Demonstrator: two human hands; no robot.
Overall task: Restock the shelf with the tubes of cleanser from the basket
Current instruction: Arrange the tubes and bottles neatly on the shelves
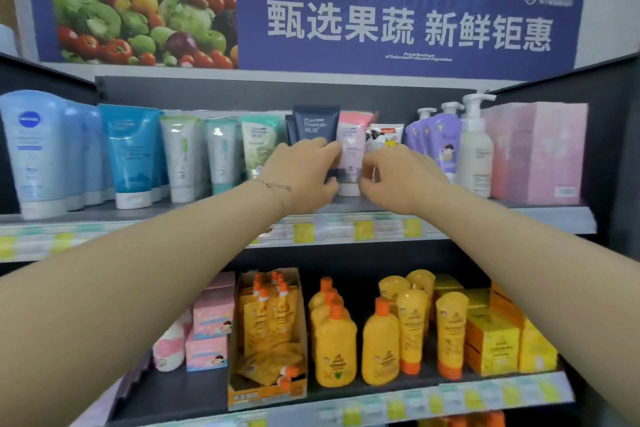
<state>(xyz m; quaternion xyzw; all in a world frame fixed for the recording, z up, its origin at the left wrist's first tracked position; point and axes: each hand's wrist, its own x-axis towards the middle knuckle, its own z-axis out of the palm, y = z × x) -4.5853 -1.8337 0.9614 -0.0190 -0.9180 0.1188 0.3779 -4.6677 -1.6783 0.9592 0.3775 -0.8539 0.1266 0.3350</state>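
Both my arms reach up to the top shelf (540, 218). My left hand (304, 173) is wrapped around the lower part of a dark navy cleanser tube (316, 123) that stands upright in the row. My right hand (398, 177) is beside it, fingers curled at the base of a pink cleanser tube (351, 135); whether it grips that tube is unclear. A small white tube with a cartoon print (386, 135) stands just behind my right hand. The basket is out of view.
Left of the hands stand green (258, 142), white and blue (130, 152) tubes. To the right are purple pump bottles (440, 135), a white pump bottle (476, 156) and a pink box (536, 152). The lower shelf holds yellow bottles (334, 347) and boxes.
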